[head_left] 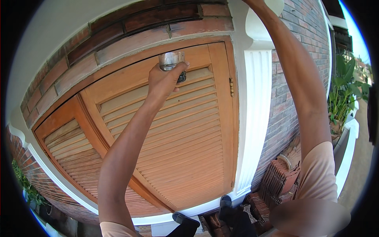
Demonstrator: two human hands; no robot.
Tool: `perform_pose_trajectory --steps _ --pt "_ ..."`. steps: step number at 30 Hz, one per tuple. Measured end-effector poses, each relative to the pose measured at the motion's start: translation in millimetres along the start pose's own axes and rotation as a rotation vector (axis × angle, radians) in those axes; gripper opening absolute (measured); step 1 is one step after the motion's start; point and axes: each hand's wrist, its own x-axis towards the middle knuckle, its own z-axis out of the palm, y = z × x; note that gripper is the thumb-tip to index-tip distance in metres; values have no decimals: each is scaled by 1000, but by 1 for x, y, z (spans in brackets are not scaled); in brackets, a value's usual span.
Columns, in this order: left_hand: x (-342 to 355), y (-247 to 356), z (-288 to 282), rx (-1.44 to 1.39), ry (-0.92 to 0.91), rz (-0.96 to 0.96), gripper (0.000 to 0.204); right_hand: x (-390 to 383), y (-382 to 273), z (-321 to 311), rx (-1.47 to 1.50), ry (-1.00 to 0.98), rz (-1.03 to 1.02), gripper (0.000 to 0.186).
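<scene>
My left hand (164, 79) is closed around a shiny, silvery, rounded container (171, 60) that looks like a small cup or jar. A dark part of it shows below my fingers, and its contents cannot be made out. I hold it upright in front of the upper part of a wooden louvred shutter (177, 130); whether it touches the wood is unclear. My right arm (296, 71) is raised past the white fluted column (256, 110), and its hand lies beyond the top edge of the view.
A brick ledge (134, 43) runs above the shutters. Brass hinges (231, 87) sit on the frame's right side. Stacked reddish roof tiles (276, 177) stand low at the right, close to my dark shoes (226, 201). Leafy plants (343, 87) grow by a white low wall.
</scene>
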Motion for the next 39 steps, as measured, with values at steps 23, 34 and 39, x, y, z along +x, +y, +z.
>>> perform_pose_trajectory --steps 23,34,39 --pt "5 -23 0 -31 -93 -27 59 -6 -16 22 -447 12 -363 24" --pt "4 -24 -10 -27 -97 -53 57 -8 -34 40 -300 -42 -658 24" --pt "1 -26 -11 -50 -73 -30 52 7 -7 6 -348 -112 -351 21"
